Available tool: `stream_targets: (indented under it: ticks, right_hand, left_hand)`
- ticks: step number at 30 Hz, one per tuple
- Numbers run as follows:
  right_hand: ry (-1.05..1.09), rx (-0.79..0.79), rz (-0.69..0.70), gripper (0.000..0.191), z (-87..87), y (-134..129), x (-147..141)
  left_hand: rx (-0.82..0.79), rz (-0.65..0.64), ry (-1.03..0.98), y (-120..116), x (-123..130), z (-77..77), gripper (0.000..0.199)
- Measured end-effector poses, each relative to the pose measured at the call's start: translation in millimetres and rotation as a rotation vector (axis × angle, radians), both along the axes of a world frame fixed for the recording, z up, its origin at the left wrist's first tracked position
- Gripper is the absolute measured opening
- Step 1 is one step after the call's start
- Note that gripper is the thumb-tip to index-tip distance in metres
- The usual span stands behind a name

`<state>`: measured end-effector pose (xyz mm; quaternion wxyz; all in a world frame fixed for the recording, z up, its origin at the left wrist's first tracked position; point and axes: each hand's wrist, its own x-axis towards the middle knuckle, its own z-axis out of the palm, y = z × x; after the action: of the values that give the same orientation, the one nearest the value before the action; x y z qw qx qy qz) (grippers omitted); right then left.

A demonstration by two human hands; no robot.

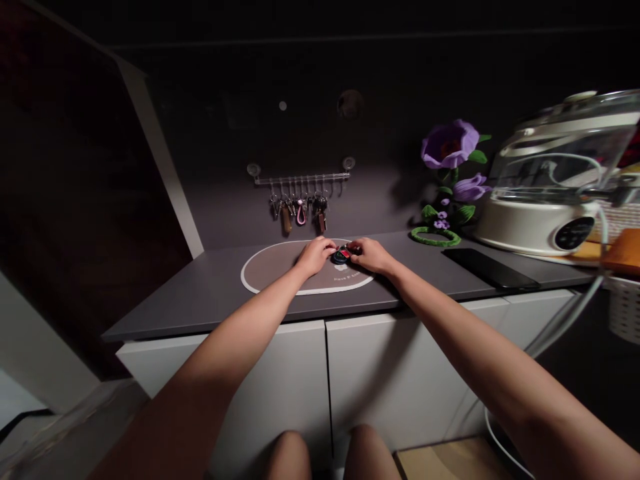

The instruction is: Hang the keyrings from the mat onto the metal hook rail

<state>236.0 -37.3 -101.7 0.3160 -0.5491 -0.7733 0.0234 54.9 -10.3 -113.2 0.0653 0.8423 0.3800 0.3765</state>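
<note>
Small dark, rounded trinket with red patch [341, 257] sits toward the right edge of a brown, white-rimmed oval mat [275, 265] — left hand [316, 255] and right hand [371, 253] flank it, fingers curled, either grip's hold unclear.

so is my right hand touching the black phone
Apart: the head view shows dark countertop between your right hand and the black phone.

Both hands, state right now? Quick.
Left hand: fingers curled at the small dark round fob; closed grip can't be told.
Right hand: fingers curled beside the fob's red piece; hold can't be confirmed.
</note>
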Motion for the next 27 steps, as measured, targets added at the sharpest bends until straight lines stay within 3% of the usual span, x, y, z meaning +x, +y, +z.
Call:
stream_targets:
  ticks: [7, 12, 17, 23, 27]
  right_hand:
    - [-0.145, 0.077, 0.031, 0.021, 2.5, -3.8, -1.5]
    - [-0.073, 0.072, 0.056, 0.025, 1.2, -1.8, 1.1]
    - [0.189, -0.004, 0.095, 0.026, -0.7, 3.7, 2.8]
    - [0.800, -0.276, 0.308, 0.022, 1.2, 2.6, -3.7]
    - [1.021, -0.358, 0.311, 0.019, 6.9, -3.6, -7.1]
  left_hand:
    - [0.026, 0.007, 0.003, -0.5, -0.1, 0.1, 0.016]
    - [0.031, 0.032, 0.013, -1.9, 0.3, 1.2, 0.018]
    - [0.054, 0.049, -0.012, -2.2, -0.6, 1.3, 0.017]
    - [0.065, 0.061, -0.056, -1.5, -1.0, 1.1, 0.017]
    - [0.079, 0.075, -0.092, -1.4, -1.0, 1.9, 0.018]
